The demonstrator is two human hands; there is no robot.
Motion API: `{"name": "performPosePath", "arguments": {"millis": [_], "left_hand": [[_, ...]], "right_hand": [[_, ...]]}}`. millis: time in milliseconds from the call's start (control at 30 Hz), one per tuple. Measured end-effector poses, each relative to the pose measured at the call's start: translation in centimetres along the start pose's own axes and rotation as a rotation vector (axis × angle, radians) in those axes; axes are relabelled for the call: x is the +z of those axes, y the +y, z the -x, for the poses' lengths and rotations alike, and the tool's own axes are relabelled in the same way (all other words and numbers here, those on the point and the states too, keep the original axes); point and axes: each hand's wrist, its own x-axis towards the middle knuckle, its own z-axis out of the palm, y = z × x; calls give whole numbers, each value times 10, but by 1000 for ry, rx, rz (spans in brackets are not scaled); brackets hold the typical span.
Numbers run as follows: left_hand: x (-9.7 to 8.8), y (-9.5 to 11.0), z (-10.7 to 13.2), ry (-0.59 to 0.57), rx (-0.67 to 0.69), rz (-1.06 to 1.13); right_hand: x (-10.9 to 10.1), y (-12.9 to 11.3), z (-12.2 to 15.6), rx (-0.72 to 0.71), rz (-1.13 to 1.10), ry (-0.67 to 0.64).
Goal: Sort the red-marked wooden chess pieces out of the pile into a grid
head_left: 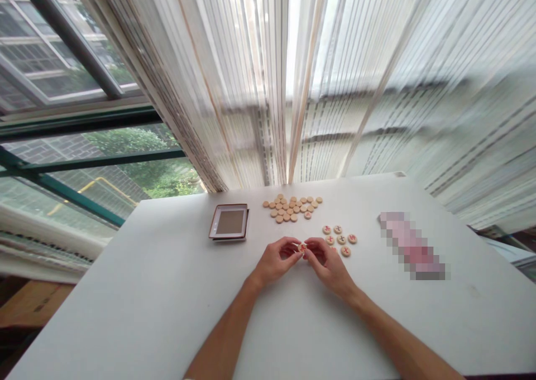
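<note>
Between my two hands is a round wooden Chinese chess piece (302,248) with a red character facing up. The fingertips of my left hand (277,261) pinch its left side. My right hand (329,264) closes on it from the right with thumb and fingers. Just beyond my right hand lie several chess pieces (341,239) with red or dark characters showing; one is partly hidden by the fingers. Farther back, a loose cluster of plain-faced wooden pieces (288,211) is spread out, and one piece (307,215) at its near edge shows a red marking.
All of this lies on a white table (167,290). A shallow box with a brown-grey inside (230,222) sits left of the cluster. A pixelated pinkish object (412,249) lies at the right. Striped curtains (251,90) hang along the table's far edge, with a window (75,162) at left.
</note>
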Motion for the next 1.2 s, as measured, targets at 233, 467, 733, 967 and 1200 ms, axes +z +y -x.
{"name": "performPosePath", "arguments": {"millis": [233, 467, 733, 967, 1200], "left_hand": [[3, 4, 3, 41, 72, -226], [6, 11, 5, 25, 121, -306], [8, 9, 5, 12, 84, -296], [10, 1, 3, 47, 73, -228], [11, 5, 2, 34, 41, -157]], "right_hand": [[-2, -4, -1, -8, 93, 27], [-3, -4, 0, 20, 119, 59], [-4, -5, 1, 5, 50, 15], [-7, -2, 3, -13, 22, -5], [-9, -1, 3, -43, 60, -9]]}}
